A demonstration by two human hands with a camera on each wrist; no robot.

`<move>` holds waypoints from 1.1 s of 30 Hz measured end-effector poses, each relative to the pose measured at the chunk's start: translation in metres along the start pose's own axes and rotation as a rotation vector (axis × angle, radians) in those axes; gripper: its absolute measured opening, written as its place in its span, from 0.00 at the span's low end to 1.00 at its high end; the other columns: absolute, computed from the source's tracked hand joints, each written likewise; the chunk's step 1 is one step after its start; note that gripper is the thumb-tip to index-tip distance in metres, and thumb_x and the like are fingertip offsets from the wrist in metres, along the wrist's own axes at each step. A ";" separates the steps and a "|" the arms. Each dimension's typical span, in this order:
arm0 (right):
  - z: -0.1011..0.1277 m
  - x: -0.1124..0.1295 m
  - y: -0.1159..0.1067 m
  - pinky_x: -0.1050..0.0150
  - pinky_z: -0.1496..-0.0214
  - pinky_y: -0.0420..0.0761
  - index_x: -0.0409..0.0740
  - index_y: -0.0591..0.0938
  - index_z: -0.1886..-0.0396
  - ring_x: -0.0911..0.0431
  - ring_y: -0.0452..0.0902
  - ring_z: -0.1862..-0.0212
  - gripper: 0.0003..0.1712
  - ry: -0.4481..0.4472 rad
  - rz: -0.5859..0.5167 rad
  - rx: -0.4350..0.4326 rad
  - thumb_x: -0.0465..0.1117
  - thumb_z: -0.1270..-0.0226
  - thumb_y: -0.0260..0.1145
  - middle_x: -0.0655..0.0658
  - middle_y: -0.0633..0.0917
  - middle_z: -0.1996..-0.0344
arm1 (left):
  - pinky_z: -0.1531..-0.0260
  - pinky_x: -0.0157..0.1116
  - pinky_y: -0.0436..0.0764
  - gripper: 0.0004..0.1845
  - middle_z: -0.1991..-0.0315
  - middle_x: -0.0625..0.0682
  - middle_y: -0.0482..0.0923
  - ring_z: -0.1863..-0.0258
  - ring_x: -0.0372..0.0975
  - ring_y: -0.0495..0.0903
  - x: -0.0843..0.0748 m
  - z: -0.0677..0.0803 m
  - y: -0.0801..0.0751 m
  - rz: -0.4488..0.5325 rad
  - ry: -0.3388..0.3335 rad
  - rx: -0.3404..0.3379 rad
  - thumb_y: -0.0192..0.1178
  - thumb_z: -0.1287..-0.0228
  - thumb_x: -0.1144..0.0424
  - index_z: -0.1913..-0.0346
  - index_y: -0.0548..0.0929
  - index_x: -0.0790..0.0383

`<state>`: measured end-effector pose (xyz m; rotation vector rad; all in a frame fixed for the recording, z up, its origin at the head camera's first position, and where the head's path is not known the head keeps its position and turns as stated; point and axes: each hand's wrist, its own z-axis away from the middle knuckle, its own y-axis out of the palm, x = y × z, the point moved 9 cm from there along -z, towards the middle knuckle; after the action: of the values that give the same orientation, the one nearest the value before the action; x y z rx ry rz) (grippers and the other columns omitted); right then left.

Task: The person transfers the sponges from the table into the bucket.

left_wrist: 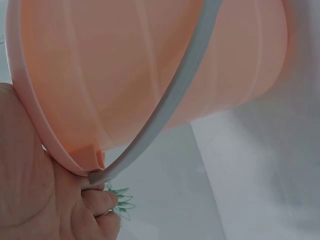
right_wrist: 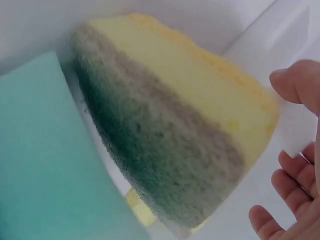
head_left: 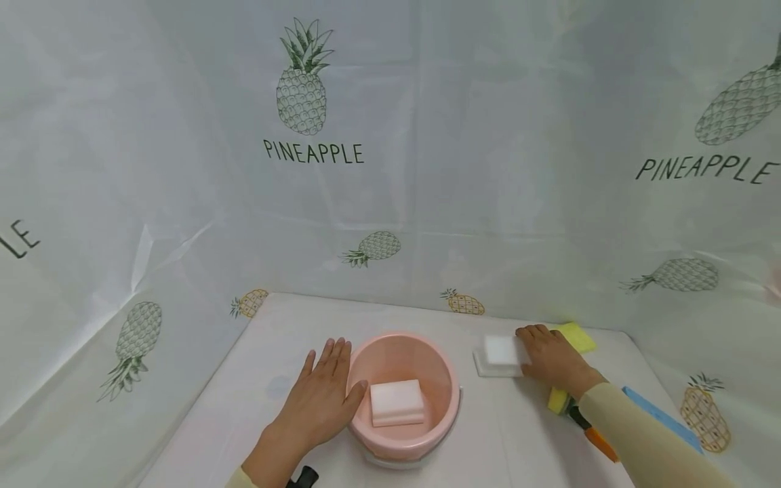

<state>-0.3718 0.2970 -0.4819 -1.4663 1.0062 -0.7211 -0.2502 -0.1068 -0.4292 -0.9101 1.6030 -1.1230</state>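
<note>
The right hand (head_left: pixel 549 359) lays its curled fingers on the top white sponge (head_left: pixel 503 350) just right of the pink bucket (head_left: pixel 403 396), soft, light and squashy, best pinched by its sides, while the left hand (head_left: pixel 320 396) rests flat-fingered against the bucket's left rim.

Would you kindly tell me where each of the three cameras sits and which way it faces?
Head: worn on the head, looking forward and down at the table; shows the left hand against the pink bucket, the right hand on a white sponge, and both forearms.
Left wrist: beside the bucket's outer wall and its handle; shows palm and fingers.
Right wrist: faces the yellow-green scouring sponge; shows fingertips.
Shared: head and left wrist both show the bucket.
</note>
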 end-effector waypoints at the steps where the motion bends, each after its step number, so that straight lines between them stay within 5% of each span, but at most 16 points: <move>1: 0.000 -0.001 -0.002 0.35 0.39 0.78 0.33 0.75 0.37 0.37 0.76 0.37 0.41 0.011 -0.002 -0.007 0.49 0.42 0.83 0.34 0.81 0.41 | 0.19 0.62 0.51 0.42 0.17 0.64 0.57 0.16 0.56 0.53 0.000 0.000 0.000 0.002 0.000 -0.001 0.47 0.17 0.41 0.18 0.58 0.71; 16: 0.006 -0.003 -0.038 0.38 0.46 0.77 0.31 0.73 0.46 0.38 0.75 0.50 0.40 0.029 0.194 -0.275 0.57 0.43 0.77 0.33 0.80 0.54 | 0.19 0.62 0.50 0.42 0.17 0.64 0.56 0.16 0.56 0.52 0.002 0.001 0.001 -0.014 0.007 -0.005 0.47 0.17 0.40 0.18 0.58 0.71; 33: 0.001 0.021 -0.066 0.40 0.45 0.78 0.32 0.75 0.45 0.38 0.76 0.49 0.41 0.015 0.170 -0.291 0.59 0.43 0.77 0.35 0.81 0.51 | 0.19 0.64 0.49 0.42 0.18 0.65 0.57 0.16 0.57 0.52 -0.002 0.000 -0.005 -0.039 0.026 -0.010 0.49 0.18 0.41 0.18 0.59 0.72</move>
<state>-0.3494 0.2766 -0.4198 -1.6006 1.2710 -0.4770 -0.2492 -0.1066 -0.4244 -0.9397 1.6193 -1.1590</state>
